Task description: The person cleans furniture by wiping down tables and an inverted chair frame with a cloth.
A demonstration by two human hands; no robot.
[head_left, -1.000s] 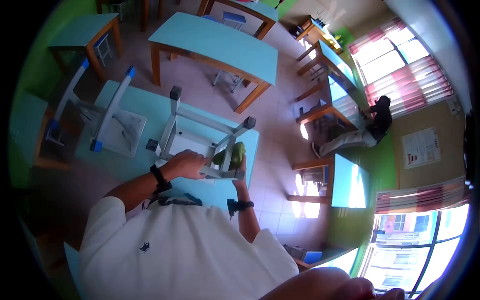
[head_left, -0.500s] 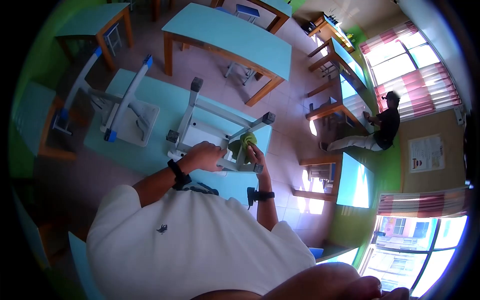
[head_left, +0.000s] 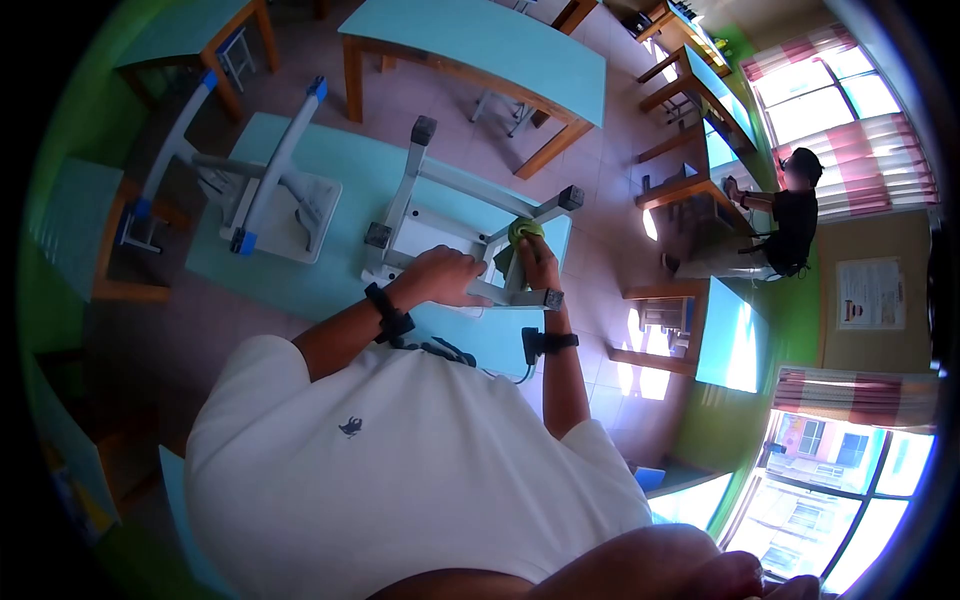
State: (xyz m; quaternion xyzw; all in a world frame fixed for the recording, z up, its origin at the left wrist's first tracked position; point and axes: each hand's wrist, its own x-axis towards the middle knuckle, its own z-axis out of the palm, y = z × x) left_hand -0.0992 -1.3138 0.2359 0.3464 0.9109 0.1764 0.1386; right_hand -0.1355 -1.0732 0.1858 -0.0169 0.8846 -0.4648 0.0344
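An upturned stool, with grey metal legs and dark foot caps, lies on a pale blue table. My left hand is closed around the near bar of its frame. On the right side of the frame, my right hand grips a green cloth, which touches the metal there. Part of the cloth and some of the fingers are hidden behind the bars. A second upturned stool, with blue foot caps, rests to the left on the same table.
Another blue-topped table stands beyond mine, with a tiled floor between. More tables line the right, near the windows. A person in a dark shirt stands there, arms over a table. Dark straps circle both my wrists.
My view has shifted, so the scene sits differently in the picture. The right hand and cloth have moved slightly along the frame toward its far right leg. My left hand keeps its hold.
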